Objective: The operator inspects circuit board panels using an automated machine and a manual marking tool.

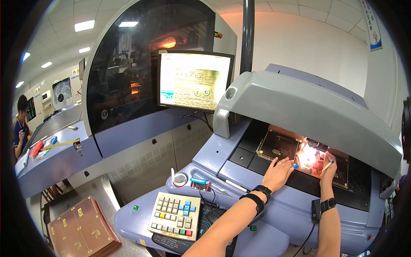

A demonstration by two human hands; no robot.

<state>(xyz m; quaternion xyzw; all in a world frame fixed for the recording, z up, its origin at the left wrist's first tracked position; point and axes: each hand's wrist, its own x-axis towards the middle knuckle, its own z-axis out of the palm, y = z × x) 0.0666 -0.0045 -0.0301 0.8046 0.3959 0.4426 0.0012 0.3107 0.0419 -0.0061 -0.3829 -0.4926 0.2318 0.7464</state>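
On the far left is a person in a dark blue shirt (pixel 20 128). Next comes a pile of flat brown boards (pixel 81 229) on a metal table (pixel 110 207), then a cream keypad (pixel 161 208) with some coloured keys, and a bright screen (pixel 195 81) up behind it. The left hand (pixel 276 174) has its fingers a bit spread at the near edge of a brown board (pixel 280 139), under a big gray hood (pixel 308 103). A blue tip (pixel 295 166) is by those fingers, but I cannot tell if they grip it. The right hand (pixel 329 174) pinches a white pen (pixel 327 165) over the board, beside a bright glow
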